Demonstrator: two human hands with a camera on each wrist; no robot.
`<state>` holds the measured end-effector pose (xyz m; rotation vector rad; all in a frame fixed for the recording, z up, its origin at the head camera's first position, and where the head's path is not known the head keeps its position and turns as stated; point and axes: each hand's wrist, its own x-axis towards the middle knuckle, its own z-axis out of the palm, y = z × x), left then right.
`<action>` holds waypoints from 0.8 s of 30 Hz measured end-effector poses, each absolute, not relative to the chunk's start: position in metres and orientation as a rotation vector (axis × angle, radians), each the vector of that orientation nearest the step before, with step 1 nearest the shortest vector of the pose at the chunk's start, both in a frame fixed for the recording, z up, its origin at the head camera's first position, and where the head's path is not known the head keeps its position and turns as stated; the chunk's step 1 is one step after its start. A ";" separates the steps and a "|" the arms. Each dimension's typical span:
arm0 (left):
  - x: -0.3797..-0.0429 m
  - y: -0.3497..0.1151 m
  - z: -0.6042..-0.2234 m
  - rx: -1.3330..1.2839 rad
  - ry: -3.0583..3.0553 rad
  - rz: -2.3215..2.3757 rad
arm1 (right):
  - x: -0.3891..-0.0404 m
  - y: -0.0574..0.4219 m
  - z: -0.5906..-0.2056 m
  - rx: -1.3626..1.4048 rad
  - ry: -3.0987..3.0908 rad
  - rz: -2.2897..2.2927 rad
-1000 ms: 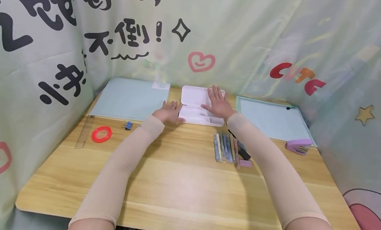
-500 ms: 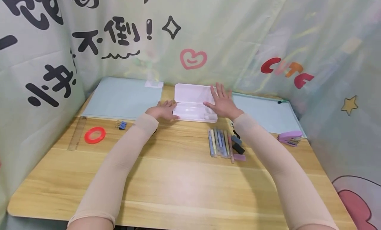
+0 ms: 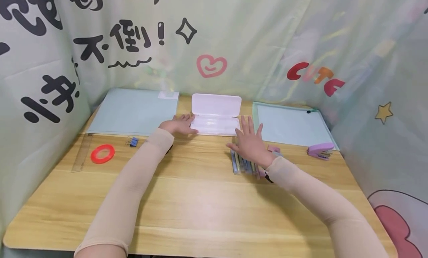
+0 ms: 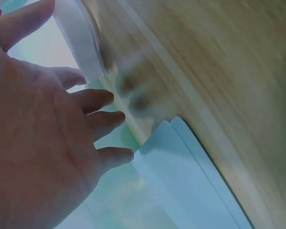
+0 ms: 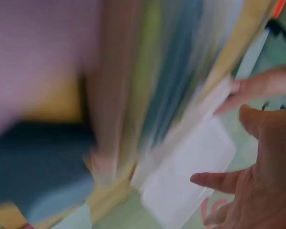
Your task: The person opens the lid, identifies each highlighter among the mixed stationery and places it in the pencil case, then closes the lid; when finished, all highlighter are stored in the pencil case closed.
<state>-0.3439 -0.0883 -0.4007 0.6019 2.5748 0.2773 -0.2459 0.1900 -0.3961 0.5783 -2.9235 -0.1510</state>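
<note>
A pale pink pencil case (image 3: 215, 126) lies with its lid raised at the back of the table, its inside bare. My left hand (image 3: 178, 125) is at the case's left edge, thumb by the front corner and fingers loosely extended; the left wrist view has the case wall (image 4: 78, 38) beside the thumb and forefinger. Over a row of pens (image 3: 235, 163) hovers my right hand (image 3: 250, 143), its fingers straight and spread, hiding part of the row. Blurred pens (image 5: 169, 71) fill the upper part of the right wrist view. Small blocks like erasers (image 3: 274, 149) peek out beside the right wrist.
Pale blue folders lie at both sides, one on the left (image 3: 133, 111) and one on the right (image 3: 291, 124). A purple stapler (image 3: 320, 150) sits at the right folder's corner. Toward the left are a binder clip (image 3: 132, 141), a red ring (image 3: 102, 154) and a clear ruler (image 3: 81, 153).
My right hand has left the case's right side and come down and toward me over the pens. The case's lid now stands more upright. My left hand stays by the case.
</note>
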 end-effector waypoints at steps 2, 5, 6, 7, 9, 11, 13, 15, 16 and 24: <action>-0.345 -0.090 -0.400 0.589 2.577 0.272 | -0.236 0.187 -0.400 0.642 -2.855 -0.188; -0.345 -0.092 -0.399 0.580 2.576 0.293 | -0.227 0.184 -0.406 0.709 -2.783 -0.268; -0.345 -0.093 -0.398 0.579 2.573 0.303 | -0.225 0.183 -0.408 0.721 -2.772 -0.301; -0.345 -0.093 -0.398 0.578 2.567 0.314 | -0.223 0.182 -0.409 0.732 -2.766 -0.335; -0.346 -0.094 -0.398 0.579 2.564 0.328 | -0.221 0.180 -0.412 0.747 -2.781 -0.375; -0.346 -0.094 -0.400 0.582 2.565 0.325 | -0.219 0.178 -0.414 0.746 -2.803 -0.398; -0.347 -0.094 -0.402 0.590 2.566 0.320 | -0.217 0.176 -0.415 0.744 -2.812 -0.405; -0.347 -0.094 -0.403 0.595 2.571 0.313 | -0.215 0.174 -0.415 0.744 -2.814 -0.411; -0.348 -0.094 -0.404 0.596 2.572 0.308 | -0.214 0.173 -0.415 0.745 -2.818 -0.404; -0.346 -0.089 -0.405 0.613 2.577 0.302 | -0.215 0.176 -0.412 0.702 -2.879 -0.208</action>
